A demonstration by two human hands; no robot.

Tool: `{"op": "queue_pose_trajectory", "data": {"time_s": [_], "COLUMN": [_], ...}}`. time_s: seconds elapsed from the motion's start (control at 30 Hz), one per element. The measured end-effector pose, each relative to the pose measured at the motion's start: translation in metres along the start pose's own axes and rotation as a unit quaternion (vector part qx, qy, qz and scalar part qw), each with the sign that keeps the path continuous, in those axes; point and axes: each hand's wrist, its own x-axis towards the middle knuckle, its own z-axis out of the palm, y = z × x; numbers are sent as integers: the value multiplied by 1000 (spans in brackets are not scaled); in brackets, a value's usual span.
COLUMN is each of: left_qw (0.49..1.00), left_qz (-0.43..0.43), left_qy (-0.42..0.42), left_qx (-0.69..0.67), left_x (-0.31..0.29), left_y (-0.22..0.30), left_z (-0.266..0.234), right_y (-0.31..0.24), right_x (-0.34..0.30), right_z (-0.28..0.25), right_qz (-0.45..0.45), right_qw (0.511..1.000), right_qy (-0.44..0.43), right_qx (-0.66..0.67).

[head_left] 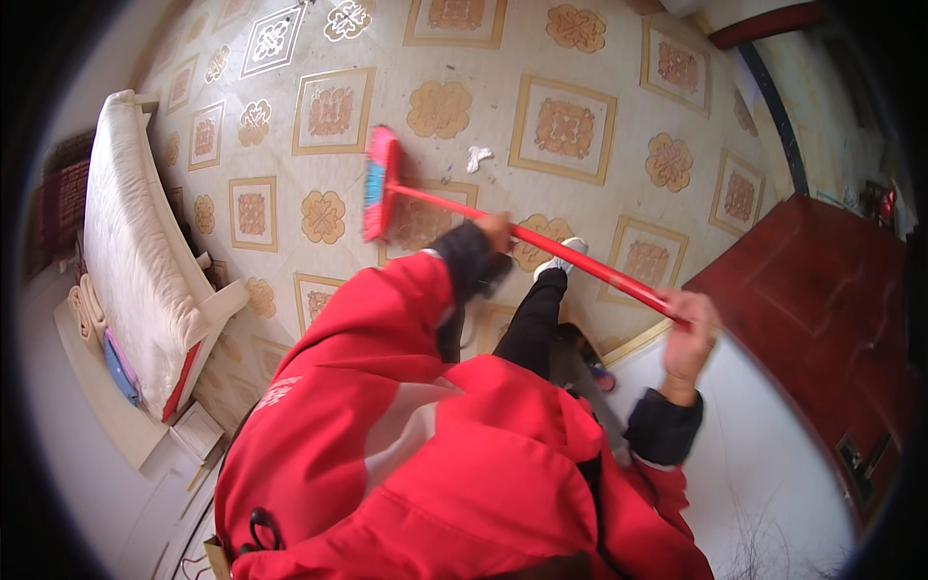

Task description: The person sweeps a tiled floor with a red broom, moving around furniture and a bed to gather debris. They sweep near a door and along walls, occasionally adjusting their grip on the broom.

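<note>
A red broom (440,201) slants across the view, its head at the upper left and its handle running down to the right. The broom's red head with blue bristles (375,188) is at the patterned floor. My left hand (495,233) is closed round the lower part of the handle. Near the handle's upper end, my right hand (689,333) grips it, slightly blurred. A crumpled white scrap (478,159) lies on the floor to the right of the broom head, apart from it.
A patterned tile floor (464,58) stretches ahead, with small dark specks on it. On the left stands a cream padded bed or bench (135,222). At the right is a dark red cabinet (802,319), beside a white surface (764,454). My white shoe (561,259) is under the handle.
</note>
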Motion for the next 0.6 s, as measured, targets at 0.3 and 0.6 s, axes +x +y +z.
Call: {"op": "queue_pose_trajectory", "data": {"time_s": [0.3,0.6], "left_qw": [962,605], "left_qz": [229,-122], "left_qy": [68,-113], "left_qx": [-129,-778], "left_x": [170,177], "left_y": [401,594], "left_z": [28,-37], "right_y": [-237,-369], "right_x": [72,98], "right_z": [-212,-297], "right_qz": [-98,-195], "right_qw": [985,975], "right_qy": [78,-22], "right_qx": [-123,-103]}}
